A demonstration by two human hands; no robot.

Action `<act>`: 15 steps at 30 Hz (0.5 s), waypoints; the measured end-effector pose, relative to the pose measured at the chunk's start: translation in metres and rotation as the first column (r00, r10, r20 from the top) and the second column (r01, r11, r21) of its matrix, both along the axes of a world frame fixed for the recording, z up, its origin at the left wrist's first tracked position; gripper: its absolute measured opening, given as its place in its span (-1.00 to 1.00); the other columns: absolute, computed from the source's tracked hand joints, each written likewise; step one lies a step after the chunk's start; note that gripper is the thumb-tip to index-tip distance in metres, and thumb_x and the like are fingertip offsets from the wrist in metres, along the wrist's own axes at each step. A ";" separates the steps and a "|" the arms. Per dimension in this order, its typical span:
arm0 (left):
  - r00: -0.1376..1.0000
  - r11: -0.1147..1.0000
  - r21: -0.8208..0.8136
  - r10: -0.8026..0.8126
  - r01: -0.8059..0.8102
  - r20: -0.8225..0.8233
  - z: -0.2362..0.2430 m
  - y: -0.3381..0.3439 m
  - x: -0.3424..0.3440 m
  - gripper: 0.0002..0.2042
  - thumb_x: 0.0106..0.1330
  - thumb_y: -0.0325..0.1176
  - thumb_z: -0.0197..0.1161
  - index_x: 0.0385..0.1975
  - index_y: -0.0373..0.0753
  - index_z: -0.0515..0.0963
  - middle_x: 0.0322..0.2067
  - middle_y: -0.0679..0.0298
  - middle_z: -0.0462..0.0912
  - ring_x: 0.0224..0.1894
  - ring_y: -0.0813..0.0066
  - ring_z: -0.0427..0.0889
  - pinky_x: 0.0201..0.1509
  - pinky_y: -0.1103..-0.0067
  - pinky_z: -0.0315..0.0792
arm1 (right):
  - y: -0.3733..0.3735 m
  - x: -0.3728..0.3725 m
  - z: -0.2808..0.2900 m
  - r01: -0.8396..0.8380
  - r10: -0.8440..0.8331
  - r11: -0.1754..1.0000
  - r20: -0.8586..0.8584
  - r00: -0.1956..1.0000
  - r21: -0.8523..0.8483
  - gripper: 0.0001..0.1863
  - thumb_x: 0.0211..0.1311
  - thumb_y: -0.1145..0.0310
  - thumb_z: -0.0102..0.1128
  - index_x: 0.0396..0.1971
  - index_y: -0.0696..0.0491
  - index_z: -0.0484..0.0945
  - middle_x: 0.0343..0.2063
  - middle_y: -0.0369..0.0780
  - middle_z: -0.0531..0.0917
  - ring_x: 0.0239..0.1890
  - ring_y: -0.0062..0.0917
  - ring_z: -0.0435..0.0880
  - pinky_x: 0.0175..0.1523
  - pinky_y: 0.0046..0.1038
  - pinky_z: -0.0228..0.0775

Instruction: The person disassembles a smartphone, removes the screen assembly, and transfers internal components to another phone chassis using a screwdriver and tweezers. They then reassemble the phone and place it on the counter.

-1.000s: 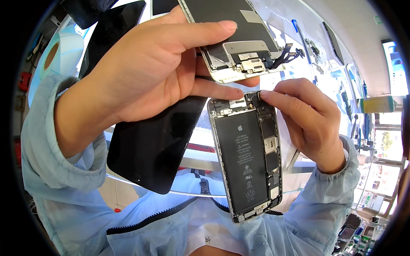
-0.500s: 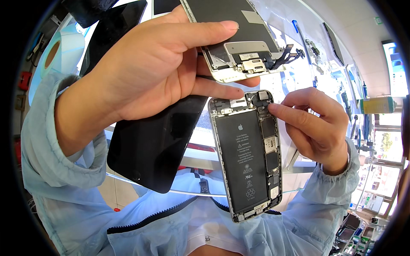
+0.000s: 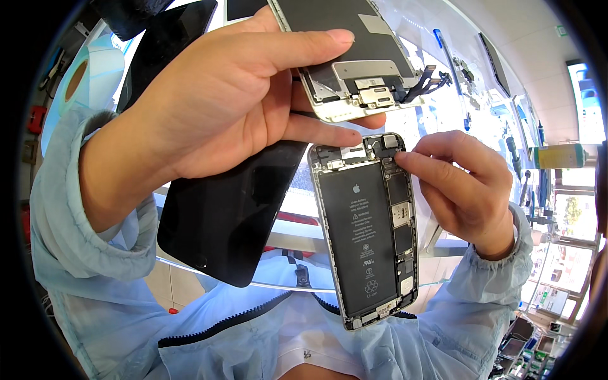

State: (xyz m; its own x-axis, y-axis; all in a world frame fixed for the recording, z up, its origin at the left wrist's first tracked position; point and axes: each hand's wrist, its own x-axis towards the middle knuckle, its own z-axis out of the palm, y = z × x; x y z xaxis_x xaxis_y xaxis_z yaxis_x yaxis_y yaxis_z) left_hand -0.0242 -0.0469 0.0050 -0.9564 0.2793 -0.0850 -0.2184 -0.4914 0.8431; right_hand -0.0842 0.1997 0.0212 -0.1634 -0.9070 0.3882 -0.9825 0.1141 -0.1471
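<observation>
My left hand (image 3: 221, 101) is closed on a phone screen assembly (image 3: 361, 41), its thumb across the dark back plate. Black flex cables (image 3: 429, 85) stick out from the screen's lower right corner. Below it is an opened phone body (image 3: 354, 240), with its black battery, circuit board and small metal shields exposed. A lower finger of my left hand reaches the top edge of this body. My right hand (image 3: 468, 183) grips the upper right edge, one fingertip pressed onto the inside by the board. The other right fingers are curled, partly hidden beside the frame.
A dark glass-faced phone or screen (image 3: 221, 221) lies left of the opened body, another dark panel (image 3: 164, 50) farther back. A label roll (image 3: 82, 79) stands at the left. A blue pen-like tool (image 3: 451, 69) and small parts (image 3: 467, 71) lie at the back right.
My right hand has shifted very slightly left on the phone's upper corner. The left hand and the screen assembly stay nearly still.
</observation>
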 end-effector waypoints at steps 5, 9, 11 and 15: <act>1.000 1.000 -0.002 0.018 -0.018 0.023 0.001 0.001 0.000 -0.67 0.43 -0.26 -0.11 0.08 -0.30 0.19 -0.10 0.05 0.53 -0.13 0.18 0.62 -0.03 0.22 0.57 | 0.000 -0.001 0.001 -0.034 0.035 0.999 -0.051 0.998 0.017 -0.65 -0.37 0.59 0.21 -0.38 0.22 0.58 -0.46 -0.19 0.52 -0.62 -0.50 0.48 -0.60 -0.55 0.31; 0.999 1.000 0.009 0.024 -0.025 0.036 0.001 0.002 0.000 -0.66 0.42 -0.26 -0.10 0.10 -0.30 0.18 -0.09 0.03 0.52 -0.13 0.18 0.62 -0.03 0.22 0.57 | 0.001 0.000 0.001 -0.042 0.049 0.998 -0.150 0.987 0.053 -0.63 -0.38 0.57 0.18 -0.37 0.23 0.58 -0.45 -0.19 0.52 -0.62 -0.52 0.48 -0.61 -0.57 0.29; 1.000 1.000 0.015 0.013 -0.013 0.019 0.000 0.001 0.000 -0.65 0.42 -0.26 -0.10 0.10 -0.30 0.18 -0.08 0.03 0.51 -0.13 0.17 0.62 -0.03 0.23 0.57 | 0.001 0.001 0.002 -0.030 0.046 0.996 -0.212 0.976 0.081 -0.63 -0.38 0.56 0.17 -0.36 0.24 0.58 -0.45 -0.20 0.52 -0.62 -0.53 0.48 -0.60 -0.56 0.30; 1.000 0.999 0.042 0.000 0.000 -0.010 0.000 0.001 0.001 -0.65 0.42 -0.26 -0.09 0.10 -0.29 0.17 -0.07 0.03 0.50 -0.13 0.18 0.62 -0.03 0.25 0.58 | -0.001 0.009 -0.001 0.059 -0.053 0.997 -0.112 0.992 0.049 -0.64 -0.27 0.63 0.23 -0.30 0.16 0.62 -0.46 -0.19 0.54 -0.56 -0.49 0.53 -0.53 -0.55 0.34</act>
State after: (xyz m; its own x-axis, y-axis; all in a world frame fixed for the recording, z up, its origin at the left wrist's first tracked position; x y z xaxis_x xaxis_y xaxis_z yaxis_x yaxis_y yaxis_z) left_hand -0.0228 -0.0461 0.0046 -0.9572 0.2824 -0.0636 -0.2101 -0.5262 0.8240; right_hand -0.0749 0.1990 0.0201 -0.1734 -0.9170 0.3592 -0.9842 0.1742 -0.0306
